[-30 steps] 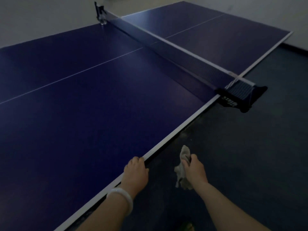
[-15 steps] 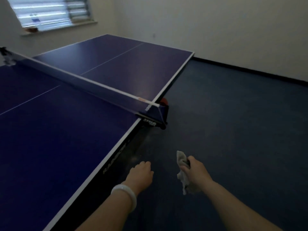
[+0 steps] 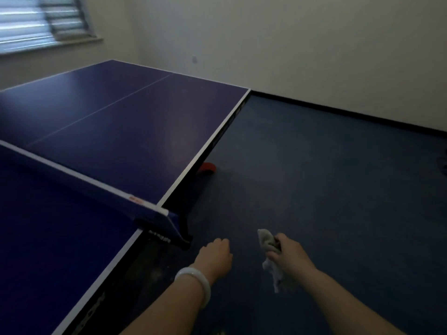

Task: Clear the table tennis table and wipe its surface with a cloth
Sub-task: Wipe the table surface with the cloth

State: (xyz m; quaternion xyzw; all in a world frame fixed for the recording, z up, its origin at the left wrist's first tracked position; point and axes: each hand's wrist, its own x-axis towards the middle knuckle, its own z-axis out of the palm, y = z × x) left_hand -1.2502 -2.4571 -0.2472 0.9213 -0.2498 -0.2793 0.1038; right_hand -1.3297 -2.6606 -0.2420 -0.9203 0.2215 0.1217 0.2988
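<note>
bench (image 3: 116, 122): big blue ping-pong top on our left, white edge line running past us
net (image 3: 72, 175): strung across the bench, its post clamp just ahead of our left hand
right hand (image 3: 290, 256): fingers curled round the cloth, out over the floor
left hand (image 3: 215, 258): loosely curled, holding nothing, beside the bench edge
cloth (image 3: 269, 252): small grey rag, hanging from our right hand

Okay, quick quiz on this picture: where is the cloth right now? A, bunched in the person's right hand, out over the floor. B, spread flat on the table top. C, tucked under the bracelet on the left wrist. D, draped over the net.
A: the right hand grips the crumpled pale cloth, whose tail hangs over the dark floor, beside the table, not on it.
</note>
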